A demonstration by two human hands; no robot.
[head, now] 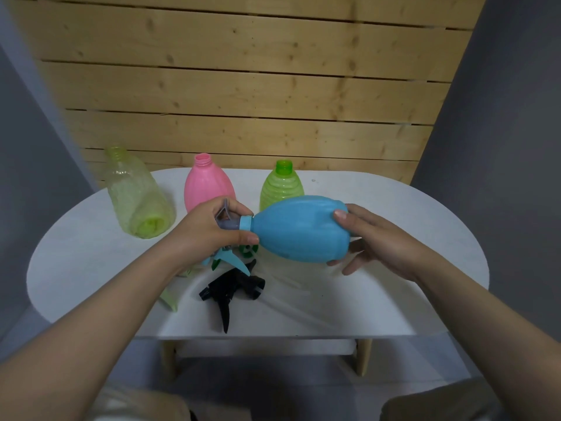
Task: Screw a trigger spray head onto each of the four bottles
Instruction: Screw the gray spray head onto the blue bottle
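A blue bottle (pixel 299 227) is held sideways above the table, neck pointing left. My right hand (pixel 368 238) grips its base. My left hand (pixel 212 230) is closed around a grey-and-blue trigger spray head (pixel 232 220) that sits on the bottle's neck. Three open bottles stand at the back: a pale yellow-green one (pixel 136 192), a pink one (pixel 208 185) and a green one (pixel 280 185). Loose spray heads lie under my hands: a black one (pixel 230 288), a light blue one (pixel 230 259), a green one (pixel 249 249), and a pale green one (pixel 170 297) partly hidden by my left arm.
The white oval table (pixel 394 287) has wooden legs and stands against a wooden plank wall (pixel 243 86). Grey walls flank both sides. My knees show at the bottom edge.
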